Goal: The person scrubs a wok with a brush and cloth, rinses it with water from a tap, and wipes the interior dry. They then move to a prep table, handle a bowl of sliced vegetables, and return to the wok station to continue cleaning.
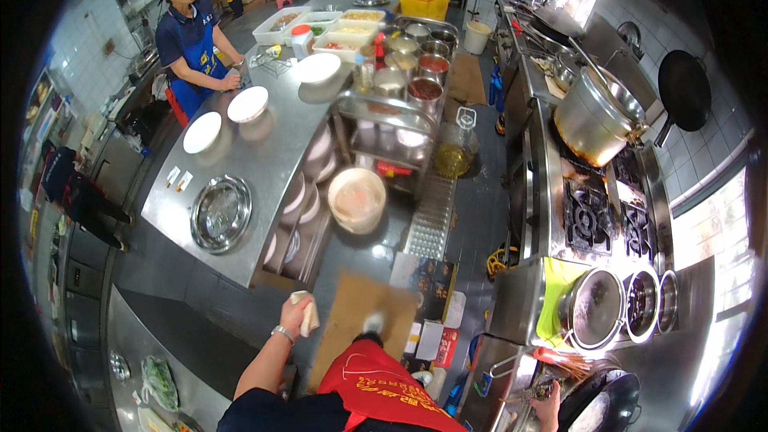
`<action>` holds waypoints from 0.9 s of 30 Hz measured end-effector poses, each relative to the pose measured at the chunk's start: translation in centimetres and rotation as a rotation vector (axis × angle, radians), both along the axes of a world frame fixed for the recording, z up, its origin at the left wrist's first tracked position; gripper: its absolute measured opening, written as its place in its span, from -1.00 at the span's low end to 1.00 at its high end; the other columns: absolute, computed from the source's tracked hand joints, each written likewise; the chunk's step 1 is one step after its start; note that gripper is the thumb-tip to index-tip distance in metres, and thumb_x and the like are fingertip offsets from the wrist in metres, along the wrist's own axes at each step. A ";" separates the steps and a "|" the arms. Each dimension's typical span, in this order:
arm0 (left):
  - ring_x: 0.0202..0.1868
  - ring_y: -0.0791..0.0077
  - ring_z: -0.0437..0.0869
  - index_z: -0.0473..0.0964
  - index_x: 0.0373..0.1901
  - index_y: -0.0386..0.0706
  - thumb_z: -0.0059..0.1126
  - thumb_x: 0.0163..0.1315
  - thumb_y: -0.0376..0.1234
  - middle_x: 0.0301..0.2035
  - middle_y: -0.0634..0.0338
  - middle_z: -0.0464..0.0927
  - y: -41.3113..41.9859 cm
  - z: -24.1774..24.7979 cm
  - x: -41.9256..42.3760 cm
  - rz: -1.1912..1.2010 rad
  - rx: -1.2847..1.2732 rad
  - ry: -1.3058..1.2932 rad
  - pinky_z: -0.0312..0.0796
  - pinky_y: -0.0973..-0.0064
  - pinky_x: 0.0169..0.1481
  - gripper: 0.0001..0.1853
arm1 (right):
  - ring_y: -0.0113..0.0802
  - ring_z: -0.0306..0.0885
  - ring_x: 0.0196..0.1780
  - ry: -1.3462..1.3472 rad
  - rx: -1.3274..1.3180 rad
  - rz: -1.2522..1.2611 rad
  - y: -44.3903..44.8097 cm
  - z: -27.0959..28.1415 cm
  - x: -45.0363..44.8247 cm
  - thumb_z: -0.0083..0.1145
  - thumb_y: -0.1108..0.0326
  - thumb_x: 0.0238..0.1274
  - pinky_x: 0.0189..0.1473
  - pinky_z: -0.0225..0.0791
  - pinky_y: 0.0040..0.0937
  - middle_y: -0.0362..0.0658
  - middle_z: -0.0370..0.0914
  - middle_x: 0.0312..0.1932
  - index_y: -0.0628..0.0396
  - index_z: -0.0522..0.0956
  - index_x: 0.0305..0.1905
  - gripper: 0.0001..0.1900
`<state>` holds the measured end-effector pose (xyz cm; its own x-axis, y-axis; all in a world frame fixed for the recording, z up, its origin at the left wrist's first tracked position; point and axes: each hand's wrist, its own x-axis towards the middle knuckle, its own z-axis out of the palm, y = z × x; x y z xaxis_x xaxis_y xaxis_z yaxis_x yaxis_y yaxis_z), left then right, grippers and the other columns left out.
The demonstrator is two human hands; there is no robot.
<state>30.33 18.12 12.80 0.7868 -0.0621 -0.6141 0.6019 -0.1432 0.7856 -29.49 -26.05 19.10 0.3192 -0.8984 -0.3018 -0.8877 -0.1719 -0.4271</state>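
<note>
My left hand (292,316), with a metal watch on the wrist, is closed around a folded cream cloth (309,318). It hangs above the floor beside a brown cardboard sheet (341,315). Down at the lower right, my right hand (547,409) reaches over a steel sink counter. Its fingers are at a dark, rough scrubber-like thing (541,391); I cannot tell whether they grip it. A black wok (615,402) lies just right of that hand. Beyond it is a bundled-stick wok brush (564,361) with a red band.
A steel pot (594,306) stands beside a green cloth (551,297). A large stockpot (591,114) sits on the stove. On the steel table (273,150) are white bowls (248,104) and a metal tray (221,214). A white bucket (357,200) stands ahead. Co-workers (192,42) are farther off.
</note>
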 end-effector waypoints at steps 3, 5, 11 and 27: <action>-0.36 0.41 0.66 0.58 -0.17 -0.23 0.31 0.19 -0.25 -0.34 0.17 0.63 3.4 -0.9 4.1 0.143 0.037 -0.050 0.53 0.35 -0.26 -0.73 | -0.19 0.46 0.01 -0.097 0.033 -0.055 0.2 -0.5 -0.1 0.51 0.40 -0.44 0.09 0.38 -0.28 -0.01 0.45 0.03 0.23 0.21 0.31 0.01; -0.43 0.41 0.61 0.58 -0.23 -0.26 0.29 0.17 -0.10 -0.40 0.13 0.63 5.4 -1.8 5.4 -0.012 0.276 -0.062 0.47 0.33 -0.32 -0.62 | -0.25 0.41 0.01 -0.037 0.139 -0.196 0.2 -0.9 -0.7 0.53 0.45 -0.42 0.04 0.37 -0.37 -0.05 0.40 0.04 0.18 0.17 0.36 0.05; -0.16 -0.01 0.68 0.46 -0.06 -0.36 0.23 0.19 -0.02 -0.22 -0.19 0.63 9.7 -2.9 9.9 0.355 0.754 -0.403 0.46 0.20 -0.03 -0.44 | -0.26 0.37 0.06 0.048 -0.040 -0.042 -0.9 -2.5 -3.7 0.51 0.51 -0.35 0.09 0.35 -0.36 -0.07 0.34 0.06 0.14 0.11 0.39 0.06; 0.21 -0.14 0.37 0.21 0.32 -0.22 0.16 0.15 0.11 0.16 -0.19 0.34 11.4 -4.5 17.0 0.122 1.044 -0.462 0.27 0.03 0.27 -0.17 | -0.18 0.39 0.20 -0.089 -0.028 -0.111 2.3 -2.1 -4.9 0.51 0.50 -0.41 0.23 0.30 -0.29 0.04 0.40 0.19 0.19 0.17 0.36 0.04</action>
<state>47.32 29.50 8.34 0.9162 0.3998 0.0274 0.3418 -0.8154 0.4672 -34.34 -23.75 17.00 0.2416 -0.9374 -0.2508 -0.8606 -0.0876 -0.5016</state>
